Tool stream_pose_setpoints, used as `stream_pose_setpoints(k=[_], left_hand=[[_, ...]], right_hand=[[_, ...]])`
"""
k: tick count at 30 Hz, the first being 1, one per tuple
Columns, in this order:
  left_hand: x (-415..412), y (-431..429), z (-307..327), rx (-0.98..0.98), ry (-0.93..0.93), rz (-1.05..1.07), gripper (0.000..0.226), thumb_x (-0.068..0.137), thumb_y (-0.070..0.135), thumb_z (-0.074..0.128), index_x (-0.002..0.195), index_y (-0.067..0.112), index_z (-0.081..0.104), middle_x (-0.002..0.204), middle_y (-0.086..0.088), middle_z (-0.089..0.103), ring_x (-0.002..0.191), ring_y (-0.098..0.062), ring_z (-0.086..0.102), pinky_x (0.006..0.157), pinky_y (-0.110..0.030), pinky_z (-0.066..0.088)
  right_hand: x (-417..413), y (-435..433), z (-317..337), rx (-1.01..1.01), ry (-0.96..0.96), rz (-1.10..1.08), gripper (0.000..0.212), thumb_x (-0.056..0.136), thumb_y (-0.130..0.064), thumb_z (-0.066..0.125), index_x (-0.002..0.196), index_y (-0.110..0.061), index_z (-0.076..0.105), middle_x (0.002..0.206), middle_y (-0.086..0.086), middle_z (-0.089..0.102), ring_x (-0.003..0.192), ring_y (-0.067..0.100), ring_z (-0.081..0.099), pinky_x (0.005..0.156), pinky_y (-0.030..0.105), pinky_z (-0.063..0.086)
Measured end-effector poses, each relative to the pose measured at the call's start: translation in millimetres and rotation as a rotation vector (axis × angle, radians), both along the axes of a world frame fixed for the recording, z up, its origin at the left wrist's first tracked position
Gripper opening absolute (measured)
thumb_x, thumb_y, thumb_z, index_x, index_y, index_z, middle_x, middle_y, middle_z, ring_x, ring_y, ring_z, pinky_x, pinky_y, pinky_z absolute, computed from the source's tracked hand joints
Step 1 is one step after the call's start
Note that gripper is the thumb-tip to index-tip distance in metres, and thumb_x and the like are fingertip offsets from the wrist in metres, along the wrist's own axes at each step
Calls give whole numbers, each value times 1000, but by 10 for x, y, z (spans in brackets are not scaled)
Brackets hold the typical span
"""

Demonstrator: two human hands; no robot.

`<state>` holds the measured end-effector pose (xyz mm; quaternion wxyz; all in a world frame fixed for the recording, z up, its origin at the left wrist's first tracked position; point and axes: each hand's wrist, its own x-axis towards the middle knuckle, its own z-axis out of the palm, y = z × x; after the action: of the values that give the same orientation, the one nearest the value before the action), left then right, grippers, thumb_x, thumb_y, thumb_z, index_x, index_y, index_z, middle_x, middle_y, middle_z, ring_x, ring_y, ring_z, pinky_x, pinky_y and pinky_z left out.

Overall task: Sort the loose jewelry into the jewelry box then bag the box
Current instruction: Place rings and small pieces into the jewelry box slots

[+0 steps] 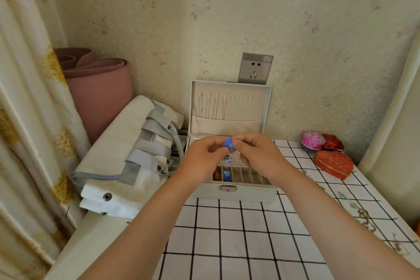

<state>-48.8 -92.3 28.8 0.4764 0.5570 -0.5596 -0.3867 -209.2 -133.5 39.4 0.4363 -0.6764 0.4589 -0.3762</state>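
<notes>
Where the two hands meet: a small blue bow (229,144), held in the air over the open jewelry box (234,193), above its back half.
Left hand (204,157): fingers curled, fingertips pinching the bow's left edge.
Right hand (256,152): fingers curled, thumb and fingertips pinching the bow's right edge; the two hands are drawn close together, with only the bow between them.
Jewelry box: pale grey, metal clasp on the front wall, standing at the far left of the checked cloth (238,234).
Lid (264,107): raised upright against the wall, with thin necklaces (213,107) hanging inside it above a fabric pocket.
Front compartments (247,175): a row of narrow slots just below the hands; one holds a second blue piece (227,176), and the slot to its left holds an orange-brown item (217,174).
White bag (127,154): grey straps and snap buttons, lying just left of the box and touching it.
Loose chains (363,213): spread along the right side of the cloth, well apart from the hands.
Heart-shaped red box (333,163): far right on the cloth, shut.
Pink round box (312,140) and small red box (333,142): side by side behind the heart-shaped one, against the wall.
Wall socket (255,68): directly above the lid.
Rolled pink mat (97,88): upright in the left corner, beside the curtain (29,120).
</notes>
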Motion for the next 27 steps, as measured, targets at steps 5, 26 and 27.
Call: stream_pose_setpoints(k=[5, 26, 27], left_hand=[[36, 14, 25, 50, 52, 30, 8, 88, 23, 72, 86, 30, 73, 75, 13, 73, 66, 6, 64, 75, -19, 50], [59, 10, -31, 4, -69, 64, 17, 89, 13, 69, 102, 24, 72, 87, 4, 74, 79, -6, 69, 81, -25, 55], [55, -1, -43, 9, -65, 76, 16, 89, 14, 69, 101, 25, 72, 87, 3, 75, 80, -8, 69, 82, -27, 56]], right_hand=[[17, 56, 24, -40, -15, 1, 18, 99, -15, 59, 97, -18, 77, 54, -13, 57, 51, 8, 45, 50, 19, 41], [-61, -33, -30, -127, 222, 68, 23, 84, -15, 79, 98, -34, 76, 86, -12, 74, 55, 0, 56, 62, 19, 51], [-81, -45, -40, -152, 281, 70, 23, 85, -15, 78, 100, -33, 77, 87, -13, 73, 55, -3, 55, 64, 16, 47]])
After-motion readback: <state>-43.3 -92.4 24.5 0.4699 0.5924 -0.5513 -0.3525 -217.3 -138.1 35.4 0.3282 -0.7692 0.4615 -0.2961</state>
